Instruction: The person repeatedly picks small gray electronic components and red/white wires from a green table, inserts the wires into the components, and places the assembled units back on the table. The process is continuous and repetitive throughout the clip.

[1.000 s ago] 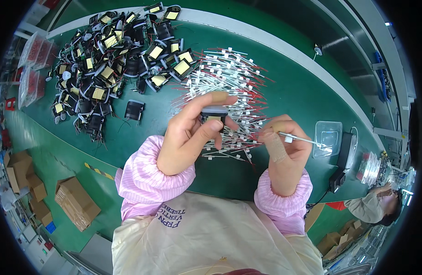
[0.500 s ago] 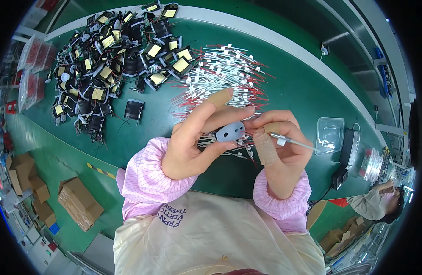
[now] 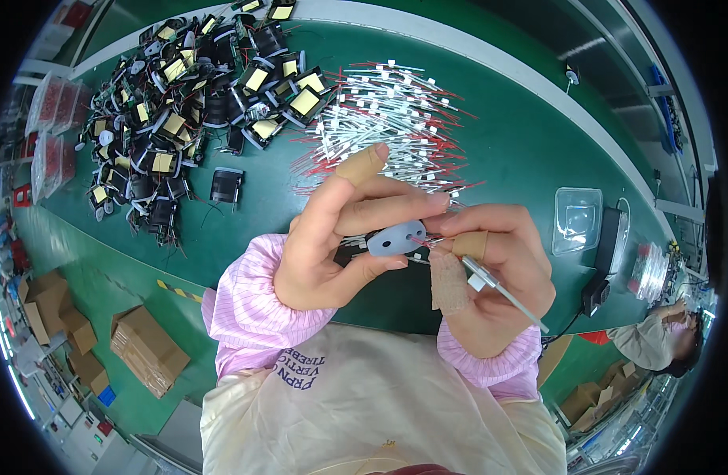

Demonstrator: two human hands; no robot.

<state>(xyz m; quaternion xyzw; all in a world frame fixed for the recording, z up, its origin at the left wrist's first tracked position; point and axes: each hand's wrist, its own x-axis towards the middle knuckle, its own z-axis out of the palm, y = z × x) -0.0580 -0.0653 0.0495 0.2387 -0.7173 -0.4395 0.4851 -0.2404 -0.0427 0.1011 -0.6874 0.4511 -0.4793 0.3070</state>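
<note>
- The left hand (image 3: 340,241) is closed on a small grey-blue oval piece (image 3: 396,237) with two holes, pinched between thumb and fingers just above the table edge.
- The right hand (image 3: 491,277) grips a thin white-sleeved wire (image 3: 502,290), its tip at one of the holes (both the thumb and the forefinger are taped).
- Risk: the lead appears fine and flexible; an off-axis push could bend it or make it miss the hole.
- Risk: the oval piece is held by its edges only; a looser pinch could let it rotate or drop onto the wire pile (image 3: 392,119) below.
- Risk: tape on the fingertips probably dulls feel, so a slip of the wire may go unnoticed.
- Surface: green bench mat (image 3: 506,134), carrying a heap of black wound parts with yellow tops (image 3: 182,95) and a clear plastic tray (image 3: 576,219).
- Room: cardboard boxes (image 3: 146,352) on the floor at left; another person (image 3: 657,340) sits at lower right.
</note>
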